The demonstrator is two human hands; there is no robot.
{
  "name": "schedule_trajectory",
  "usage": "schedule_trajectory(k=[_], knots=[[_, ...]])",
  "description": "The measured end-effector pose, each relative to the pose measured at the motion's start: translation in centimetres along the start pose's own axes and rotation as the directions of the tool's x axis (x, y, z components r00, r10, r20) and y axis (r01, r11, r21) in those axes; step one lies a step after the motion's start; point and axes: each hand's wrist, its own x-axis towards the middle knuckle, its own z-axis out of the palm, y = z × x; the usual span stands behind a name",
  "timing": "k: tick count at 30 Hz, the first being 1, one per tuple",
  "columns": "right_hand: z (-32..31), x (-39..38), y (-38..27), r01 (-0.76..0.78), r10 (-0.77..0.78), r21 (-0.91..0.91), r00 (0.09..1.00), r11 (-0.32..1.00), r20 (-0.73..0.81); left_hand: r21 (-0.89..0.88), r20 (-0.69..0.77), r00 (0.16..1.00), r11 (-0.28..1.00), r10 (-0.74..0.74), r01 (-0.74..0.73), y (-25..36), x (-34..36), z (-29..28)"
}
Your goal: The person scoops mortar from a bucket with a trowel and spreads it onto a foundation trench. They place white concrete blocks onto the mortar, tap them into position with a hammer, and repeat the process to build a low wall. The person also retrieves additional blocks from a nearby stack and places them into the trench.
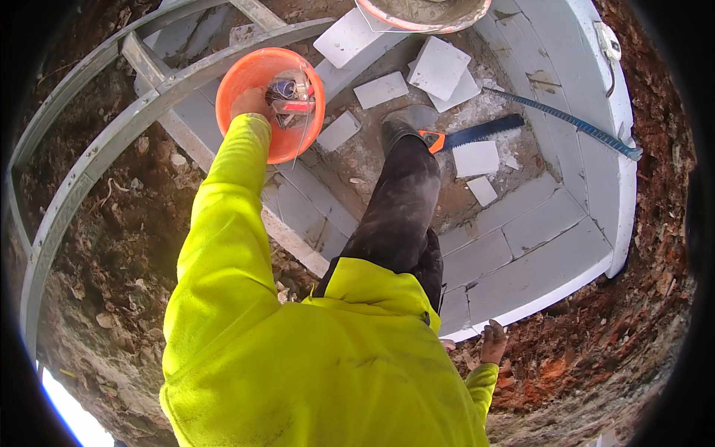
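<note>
My left hand [253, 103] reaches down inside an orange bucket [229, 123], beside a jumble of tools. Among them are a red-handled tool [295, 106] and a dark blue roundish item [283, 89]. Its fingertips are hidden, so I cannot tell whether it grips anything. At the lower right, my right hand [493, 343] is beside the white outer edge of the block wall [536, 313]. Its fingers look stretched out and nothing shows in them; whether it touches the edge is unclear.
A handsaw [477, 132] with an orange handle lies by my boot [408, 119], among loose pale blocks [439, 68]. A metal ladder [71, 194] curves along the left. Another bucket [428, 11] stands at the top. A blue-grey ribbed strip [566, 123] leans against the right wall.
</note>
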Motion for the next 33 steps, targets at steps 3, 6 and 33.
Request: schedule_trajectory(k=[3, 6, 33], knots=[[1.2, -0.2, -1.0, -0.097, 0.097, 0.036, 0.995, 0.995, -0.02, 0.243, 0.003, 0.998, 0.968, 0.063, -0.062, -0.2, 1.7, 1.3], [2.8, -0.5, -1.6, -0.207, 0.207, 0.137, 0.978, 0.969, 0.011, 0.36, -0.056, 0.974, 0.914, 0.22, -0.185, -0.5, 2.2, 2.4], [22.5, -14.4, 8.2, -0.197, 0.391, 0.402, 0.782, 0.894, -0.486, 0.525, -0.154, 0.683, 0.644, 0.714, -0.556, 0.5, -7.7, -18.0]])
